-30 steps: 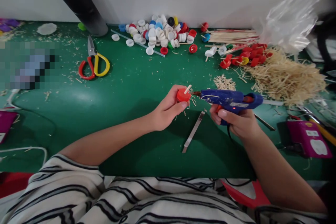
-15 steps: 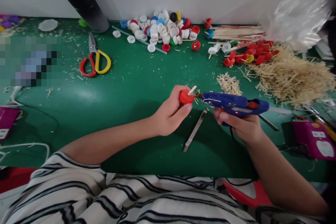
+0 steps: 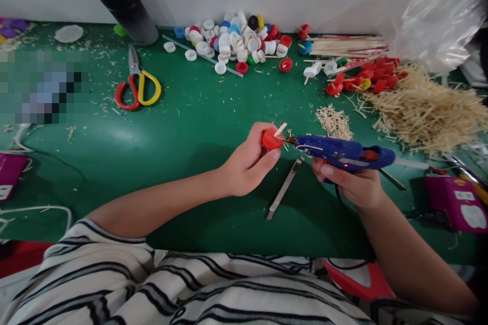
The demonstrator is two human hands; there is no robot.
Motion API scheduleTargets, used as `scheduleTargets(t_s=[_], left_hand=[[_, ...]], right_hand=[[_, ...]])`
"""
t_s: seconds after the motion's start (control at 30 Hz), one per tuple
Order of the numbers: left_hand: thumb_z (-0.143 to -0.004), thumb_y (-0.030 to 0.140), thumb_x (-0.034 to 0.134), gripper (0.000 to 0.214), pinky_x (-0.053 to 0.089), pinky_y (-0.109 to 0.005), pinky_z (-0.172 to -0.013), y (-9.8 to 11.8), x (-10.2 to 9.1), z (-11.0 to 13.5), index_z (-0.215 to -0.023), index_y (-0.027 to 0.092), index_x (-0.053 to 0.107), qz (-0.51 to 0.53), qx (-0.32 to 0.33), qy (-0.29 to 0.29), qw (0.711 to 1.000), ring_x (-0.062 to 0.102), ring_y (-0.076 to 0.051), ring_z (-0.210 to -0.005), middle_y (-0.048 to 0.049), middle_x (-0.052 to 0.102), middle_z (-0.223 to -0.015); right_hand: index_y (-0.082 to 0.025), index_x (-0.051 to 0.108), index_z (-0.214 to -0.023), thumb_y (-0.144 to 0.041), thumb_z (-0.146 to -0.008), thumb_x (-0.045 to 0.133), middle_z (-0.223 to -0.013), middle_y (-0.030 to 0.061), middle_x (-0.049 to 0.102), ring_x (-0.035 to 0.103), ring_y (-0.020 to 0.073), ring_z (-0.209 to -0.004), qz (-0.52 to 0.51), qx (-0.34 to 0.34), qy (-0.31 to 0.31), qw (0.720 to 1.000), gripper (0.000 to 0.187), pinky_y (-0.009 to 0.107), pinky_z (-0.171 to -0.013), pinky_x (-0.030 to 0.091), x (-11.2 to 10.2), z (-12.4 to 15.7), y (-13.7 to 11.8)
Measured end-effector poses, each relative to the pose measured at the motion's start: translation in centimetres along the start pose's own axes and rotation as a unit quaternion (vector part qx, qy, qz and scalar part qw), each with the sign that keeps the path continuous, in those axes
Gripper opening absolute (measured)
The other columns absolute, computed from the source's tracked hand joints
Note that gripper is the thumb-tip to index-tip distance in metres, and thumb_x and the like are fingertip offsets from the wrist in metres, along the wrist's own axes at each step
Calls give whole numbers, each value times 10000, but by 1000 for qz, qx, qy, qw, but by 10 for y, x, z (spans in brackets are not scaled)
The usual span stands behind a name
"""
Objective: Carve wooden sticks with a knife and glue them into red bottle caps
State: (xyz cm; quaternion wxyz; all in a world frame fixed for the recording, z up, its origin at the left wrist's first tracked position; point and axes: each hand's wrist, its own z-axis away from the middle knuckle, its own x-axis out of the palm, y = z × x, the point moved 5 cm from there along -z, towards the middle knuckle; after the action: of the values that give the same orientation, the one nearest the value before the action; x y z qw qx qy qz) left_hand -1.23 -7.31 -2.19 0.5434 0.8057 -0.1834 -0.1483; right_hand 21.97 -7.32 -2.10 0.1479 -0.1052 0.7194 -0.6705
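Between the thumb and fingers of my left hand (image 3: 253, 162) is a red bottle cap (image 3: 270, 139), with a short wooden stick (image 3: 281, 129) poking up out of it. My right hand (image 3: 353, 183) is wrapped round the handle of a blue hot glue gun (image 3: 331, 150), whose small red light is on. The gun's nozzle points left and meets the cap beside the stick's base; whether glue is flowing is too small to tell. A clear glue stick (image 3: 412, 163) juts from the gun's rear. Below the hands a flat metal strip (image 3: 284, 190) lies on the green table (image 3: 198, 142).
Scissors (image 3: 138, 84) with red and yellow handles lie left. Bottle caps (image 3: 236, 43) are heaped at the back, near a black bottle (image 3: 118, 2). Right are wooden sticks (image 3: 343, 45), red caps on sticks (image 3: 377, 73), straw-like fibres (image 3: 430, 111), a plastic bag (image 3: 438, 30) and a purple box (image 3: 455, 203).
The glue gun and my right hand have shifted very slightly to the right. My left hand keeps its hold on the cap, and the nozzle still meets it.
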Motion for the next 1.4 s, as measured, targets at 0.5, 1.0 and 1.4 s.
scheduleTargets(t_s=[0.5, 1.0, 1.4], left_hand=[[-1050, 417, 639, 341, 398, -256, -564, 4, -5, 0, -1278, 240, 456, -39, -1, 34, 999, 431, -84, -622, 36, 493, -833], [-1056, 417, 613, 367, 468, -248, -625, 6, -4, -1, -1336, 234, 463, -44, 11, 34, 998, 471, -94, -688, -2, 550, -941], [-1058, 345, 592, 392, 523, -280, -772, 9, -5, 2, -1416, 229, 481, -68, 42, 15, 997, 528, -126, -842, -57, 590, -1126]], right_hand=[[-276, 806, -872, -331, -907, 833, -752, 1, 666, 596, 169, -646, -9, -30, 7, 999, 71, 345, -584, 467, -4, 2, -2], [-251, 797, -830, -330, -886, 849, -765, 37, 709, 598, 182, -636, 8, -6, 18, 1000, 110, 380, -595, 512, -7, 4, -1], [-255, 794, -830, -302, -900, 837, -739, 33, 691, 600, 173, -617, -9, -23, 7, 1000, 95, 354, -546, 475, -8, 3, -4]])
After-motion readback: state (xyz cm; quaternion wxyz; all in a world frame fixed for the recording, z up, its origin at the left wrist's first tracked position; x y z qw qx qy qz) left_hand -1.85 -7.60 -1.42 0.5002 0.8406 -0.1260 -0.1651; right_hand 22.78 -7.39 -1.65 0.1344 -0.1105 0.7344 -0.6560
